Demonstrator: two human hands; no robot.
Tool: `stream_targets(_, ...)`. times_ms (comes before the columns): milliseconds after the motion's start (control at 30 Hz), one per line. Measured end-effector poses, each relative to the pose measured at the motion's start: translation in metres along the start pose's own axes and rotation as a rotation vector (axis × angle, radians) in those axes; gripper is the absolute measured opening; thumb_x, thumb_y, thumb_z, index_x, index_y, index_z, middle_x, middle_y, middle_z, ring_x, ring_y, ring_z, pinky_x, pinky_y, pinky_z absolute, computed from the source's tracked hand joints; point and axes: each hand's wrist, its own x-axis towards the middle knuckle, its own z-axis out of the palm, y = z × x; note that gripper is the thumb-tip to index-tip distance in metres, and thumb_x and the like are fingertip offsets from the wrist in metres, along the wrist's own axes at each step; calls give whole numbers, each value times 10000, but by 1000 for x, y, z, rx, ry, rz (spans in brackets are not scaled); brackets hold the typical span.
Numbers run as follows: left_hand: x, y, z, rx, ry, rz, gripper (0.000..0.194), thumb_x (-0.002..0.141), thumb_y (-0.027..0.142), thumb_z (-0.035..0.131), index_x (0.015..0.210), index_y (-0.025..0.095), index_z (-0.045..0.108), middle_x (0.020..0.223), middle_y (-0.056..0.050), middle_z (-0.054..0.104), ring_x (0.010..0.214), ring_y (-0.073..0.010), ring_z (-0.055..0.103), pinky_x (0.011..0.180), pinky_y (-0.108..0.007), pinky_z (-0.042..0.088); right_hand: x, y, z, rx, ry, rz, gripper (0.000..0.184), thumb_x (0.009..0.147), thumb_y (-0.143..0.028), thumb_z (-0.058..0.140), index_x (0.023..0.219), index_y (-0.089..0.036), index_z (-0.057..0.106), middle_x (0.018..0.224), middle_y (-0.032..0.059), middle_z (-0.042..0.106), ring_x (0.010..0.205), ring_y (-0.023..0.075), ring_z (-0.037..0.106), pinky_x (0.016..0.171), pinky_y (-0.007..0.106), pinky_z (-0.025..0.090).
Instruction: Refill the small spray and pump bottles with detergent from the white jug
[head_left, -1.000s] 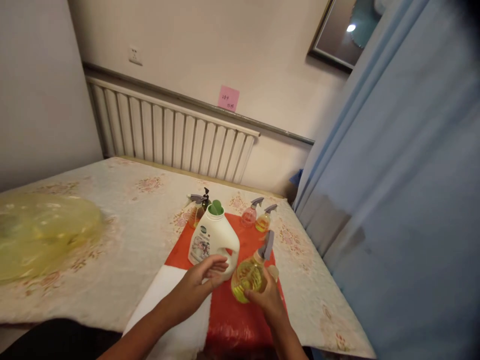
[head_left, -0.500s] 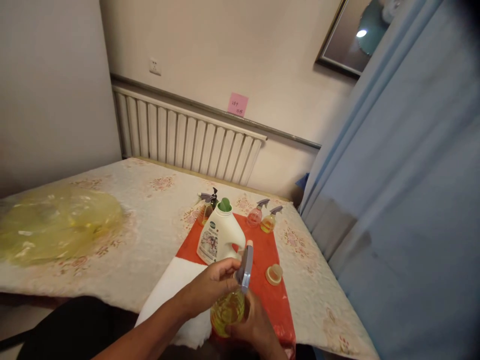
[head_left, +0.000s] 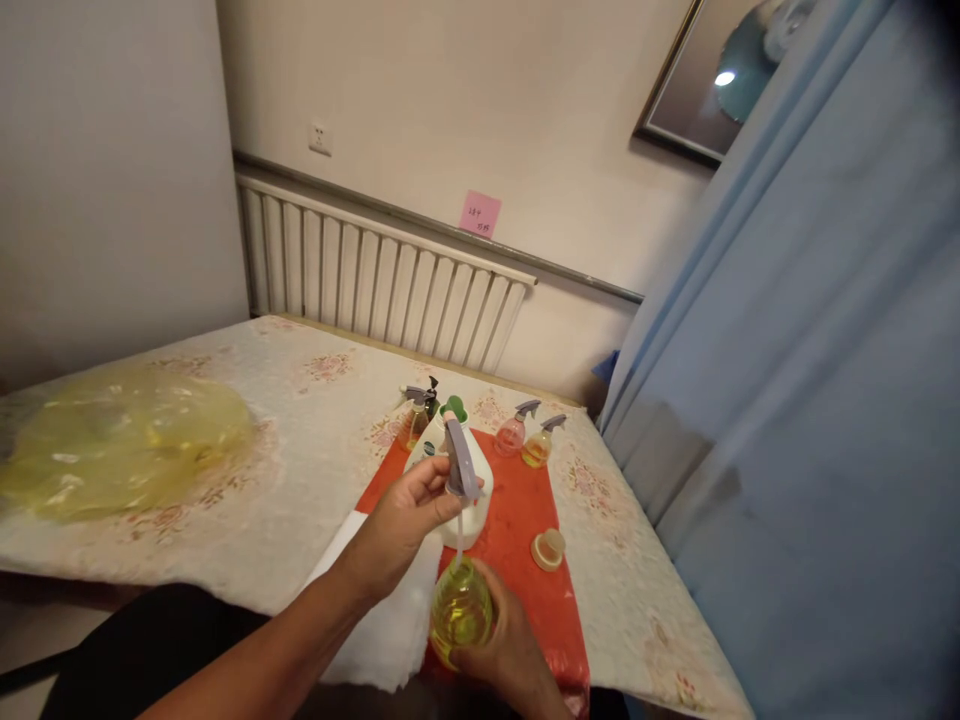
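Observation:
My left hand (head_left: pixel 409 515) grips a grey spray trigger head (head_left: pixel 460 462) by its collar. The head is off the neck, and its pale dip tube (head_left: pixel 460 540) runs down toward the bottle mouth; whether the tip is still inside I cannot tell. Wrapped round the clear yellow-tinted spray bottle (head_left: pixel 459 610) is my right hand (head_left: pixel 506 640), keeping it upright near the table's front edge. Just behind stands a white detergent jug (head_left: pixel 480 475) with a green spout, partly hidden by the trigger head and my left hand.
A red cloth (head_left: pixel 525 560) and white towel (head_left: pixel 390 640) lie on the flowered tablecloth (head_left: pixel 300 450). Pink (head_left: pixel 511 434) and yellow (head_left: pixel 537 450) spray bottles stand behind. A loose cap (head_left: pixel 548 549) lies right, a yellow plastic bag (head_left: pixel 127 440) left. A blue curtain (head_left: pixel 787 400) borders the right.
My left hand has lifted the trigger head up and off the bottle neck, baring the dip tube. My right hand still holds the bottle in nearly the same place.

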Motion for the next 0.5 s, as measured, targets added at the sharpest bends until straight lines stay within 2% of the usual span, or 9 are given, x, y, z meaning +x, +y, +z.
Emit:
stream_targets(67,3,7,-1,-39,2,7,268,811,308,730,1046,193,669,972,-36,694,849,-157,604,775,-263,431,-1,-3,0,-3,5,8,581,516,-174,718,1087,-178,615,1089,100,705,1000,293,661,895,395,522)
stream_targets(233,4,20,-1,-44,37,73,235,799,280,749,1009,199,681,948,-16,692,842,-140,606,760,-242,433,-2,-6,1,9,-5,32,636,502,-156,717,1128,-174,603,1122,99,701,1025,294,657,910,391,518)
stream_targets(367,3,25,-3,52,-54,5,244,756,267,784,967,186,691,913,-26,710,826,-161,624,751,-267,451,-1,-7,1,-14,-11,23,595,517,-157,721,1102,-184,620,1119,89,707,1026,286,659,920,383,516)
stream_targets(500,4,24,-7,-7,46,26,265,767,278,776,994,183,679,979,-41,722,829,-167,635,746,-274,456,-1,-8,1,-46,-1,42,671,519,-158,739,1175,-193,601,1148,85,700,1048,287,655,933,388,513)
